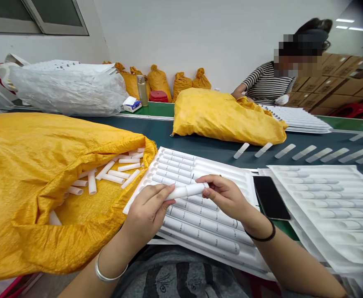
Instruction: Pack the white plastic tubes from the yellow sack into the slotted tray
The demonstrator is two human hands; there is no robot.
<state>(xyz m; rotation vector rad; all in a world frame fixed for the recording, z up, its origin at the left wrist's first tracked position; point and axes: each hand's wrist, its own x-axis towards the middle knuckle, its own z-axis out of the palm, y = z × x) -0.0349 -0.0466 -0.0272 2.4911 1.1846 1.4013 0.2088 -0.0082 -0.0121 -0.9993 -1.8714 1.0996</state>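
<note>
My left hand point(152, 207) is closed round a white tube point(179, 192). Thumb and fingers of my right hand point(226, 194) pinch a second white piece point(195, 189), which meets the first end to end at a slight angle; whether they are joined I cannot tell. Below both hands lies a white moulded tray point(235, 176). Its grooves hold rows of white tubes with small dark print, such as the printed tube point(200, 236) at the near side. Left of the tray, a yellow woven sack point(44, 153) gapes with many loose white tubes point(113, 178) inside.
A black phone point(271, 198) lies right of the tray, beside more filled trays point(333, 207). White pieces point(308, 152) line the dark belt point(147, 126). Across it, a person point(263, 82) stands behind another yellow sack point(218, 116). A plastic-wrapped stack point(66, 89) sits far left.
</note>
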